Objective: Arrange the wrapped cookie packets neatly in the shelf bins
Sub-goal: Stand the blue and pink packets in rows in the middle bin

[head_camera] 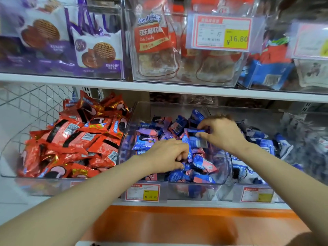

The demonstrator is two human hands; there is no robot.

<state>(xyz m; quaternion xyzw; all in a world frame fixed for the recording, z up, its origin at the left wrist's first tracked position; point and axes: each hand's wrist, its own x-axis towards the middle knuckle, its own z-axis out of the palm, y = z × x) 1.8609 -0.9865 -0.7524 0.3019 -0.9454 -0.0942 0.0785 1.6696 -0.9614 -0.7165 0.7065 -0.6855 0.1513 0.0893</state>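
Both my hands reach into the middle clear bin (225, 167) on the lower shelf, which holds a loose heap of blue and pink cookie packets (200, 166). My left hand (166, 155) lies low in the heap, fingers curled round a blue packet (189, 153). My right hand (223, 132) is further back and pinches a small blue packet (194, 130) between thumb and fingers. The left bin (10, 167) is piled with red cookie packets (76, 139).
A right-hand bin (301, 125) holds blue and white packets. Yellow-and-red price tags (142, 192) hang on the bin fronts. The upper shelf (159, 86) carries bins of purple waffle packs (97, 50), red candy bags and a price card (219, 31). An orange ledge (177, 224) lies below.
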